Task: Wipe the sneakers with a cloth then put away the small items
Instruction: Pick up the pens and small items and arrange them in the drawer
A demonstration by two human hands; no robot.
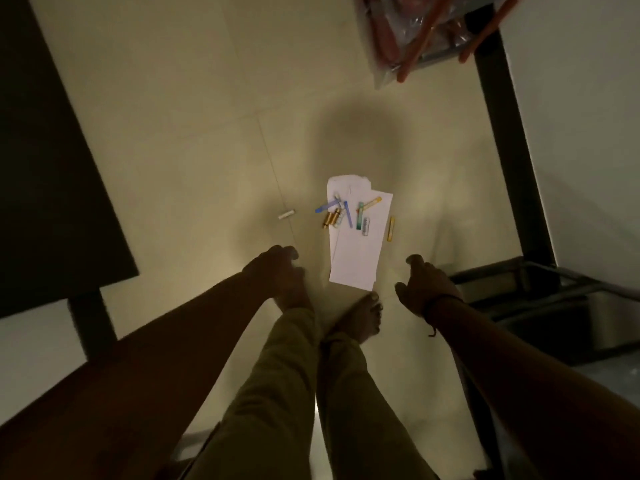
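Nearest to me are my own legs in tan trousers and two bare feet (360, 317) planted on the pale tiled floor (173, 140). Both arms reach down ahead of them. My left hand (277, 268) hangs with its fingers loosely curled and nothing in it; my right hand (424, 289), a dark cord at the wrist, is the same, curled loosely and holding nothing. Neither touches anything.

Just beyond my toes lies a white sheet of paper (356, 251) on the floor, between the two hands. The small items (348, 216) sit scattered across its far half: short tubes or sticks in blue, gold, green and yellow, too blurred to name. One yellow stick (390, 228) lies just off the paper's right edge, and a white piece (286, 214) rests well apart to the left on bare tile.

Farther off, a dark table (52, 168) fills the left side, a black frame (509, 150) runs along the right, and a clear bag with orange straps (415, 39) hangs at the far top.

I see no sneakers and no cloth here, so I cannot confirm the wiping. I judge the putting-away is what remains, and it looks barely begun: every item still lies on the floor.
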